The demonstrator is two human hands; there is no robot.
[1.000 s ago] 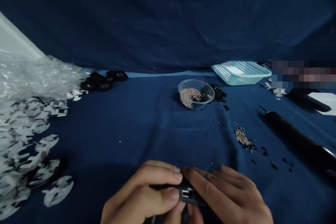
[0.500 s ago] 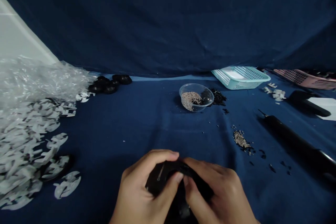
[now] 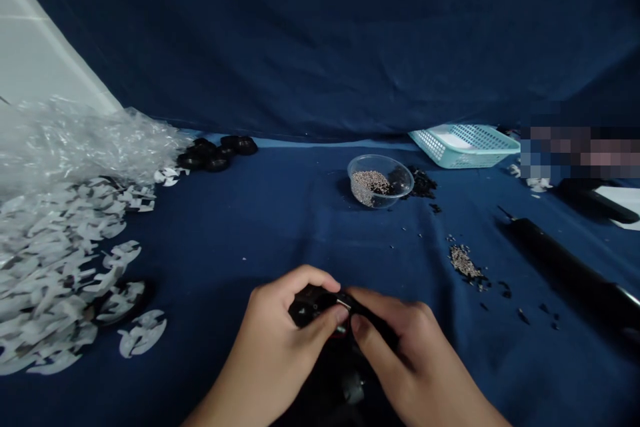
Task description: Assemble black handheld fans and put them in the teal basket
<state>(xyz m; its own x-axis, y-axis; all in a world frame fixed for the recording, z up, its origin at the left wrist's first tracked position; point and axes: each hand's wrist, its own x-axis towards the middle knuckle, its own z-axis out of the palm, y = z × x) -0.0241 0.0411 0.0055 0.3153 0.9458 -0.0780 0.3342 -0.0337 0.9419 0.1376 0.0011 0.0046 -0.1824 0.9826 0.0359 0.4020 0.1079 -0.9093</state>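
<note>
Both of my hands meet low in the middle of the picture over a blue cloth. My left hand (image 3: 277, 340) and my right hand (image 3: 405, 363) are both closed around a small black plastic part (image 3: 310, 303) held between thumbs and fingertips. A small light metal bit shows at the part's right edge, by my right thumb. Below the hands lies something dark that I cannot make out.
A clear bowl (image 3: 381, 180) of tiny metal pieces stands behind the hands, a loose heap of them (image 3: 463, 261) to the right. A black screwdriver-like tool (image 3: 565, 267) lies far right. A teal basket (image 3: 465, 145) sits at the back. White cut-outs (image 3: 65, 260), crumpled plastic and black round parts (image 3: 217, 153) fill the left.
My hands have come up and away from me a little and turned the black part; a different face of it shows now. The view has shifted slightly rightward.
</note>
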